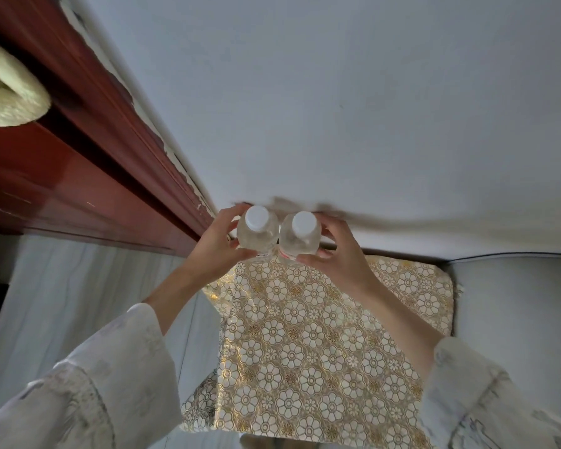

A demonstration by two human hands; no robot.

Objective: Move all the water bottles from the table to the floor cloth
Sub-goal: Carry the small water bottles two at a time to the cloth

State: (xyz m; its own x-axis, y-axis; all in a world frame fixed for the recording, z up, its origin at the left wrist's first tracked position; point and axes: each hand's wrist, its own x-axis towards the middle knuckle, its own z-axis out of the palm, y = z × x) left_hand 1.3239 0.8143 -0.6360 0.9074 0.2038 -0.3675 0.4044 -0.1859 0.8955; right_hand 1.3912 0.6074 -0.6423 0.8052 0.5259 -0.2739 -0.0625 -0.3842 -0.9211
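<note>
Head view: two clear plastic water bottles, white-capped, side by side at 12 o'clock of the gold floral cloth (305, 335). Left hand (219, 246) grips the left bottle (257, 233); right hand (340, 251) grips the right bottle (300, 236).

A pale wall (337, 92) meets red-brown wooden trim (62, 150) above a whitish marbled floor (62, 303).

A pale wall (337, 92) rises ahead, a glossy red-brown wooden frame (78, 163) runs along the left, with a cream rolled towel (7, 92) resting above it.

No legible txt; red print on bottle labels (284, 253) too blurred.
</note>
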